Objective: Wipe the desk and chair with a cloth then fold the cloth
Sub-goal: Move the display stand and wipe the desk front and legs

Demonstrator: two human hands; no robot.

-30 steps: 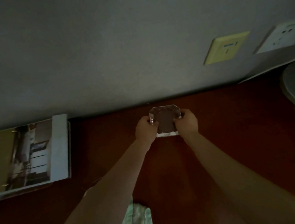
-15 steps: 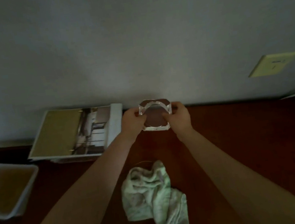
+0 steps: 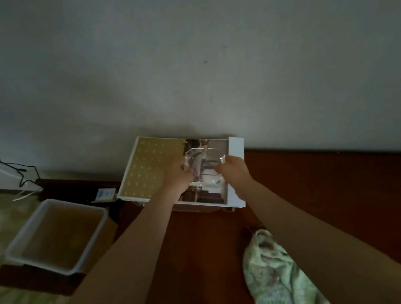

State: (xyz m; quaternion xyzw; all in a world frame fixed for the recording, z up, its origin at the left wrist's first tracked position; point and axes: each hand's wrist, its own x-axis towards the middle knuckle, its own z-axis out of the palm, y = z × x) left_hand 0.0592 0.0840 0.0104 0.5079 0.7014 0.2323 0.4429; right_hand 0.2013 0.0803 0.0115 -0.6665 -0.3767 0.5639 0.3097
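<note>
A crumpled pale green cloth (image 3: pixel 276 275) lies on the dark red-brown desk (image 3: pixel 342 196), near its front, beside my right forearm. Neither hand touches it. My left hand (image 3: pixel 177 178) and my right hand (image 3: pixel 233 170) grip a clear glass dish (image 3: pixel 205 162) from both sides. They hold it over a white-edged book (image 3: pixel 150 169) with a gold cover that lies on the desk against the wall.
A white bin (image 3: pixel 59 236) stands on the floor left of the desk, on a brown board. Black cables (image 3: pixel 2 164) run down the wall at the far left. A small white and blue packet (image 3: pixel 104 193) lies behind the bin.
Both hands have carried the glass dish leftwards from the bare desk by the wall to above the book. The view has swung left, so the wall sockets are out of sight.
</note>
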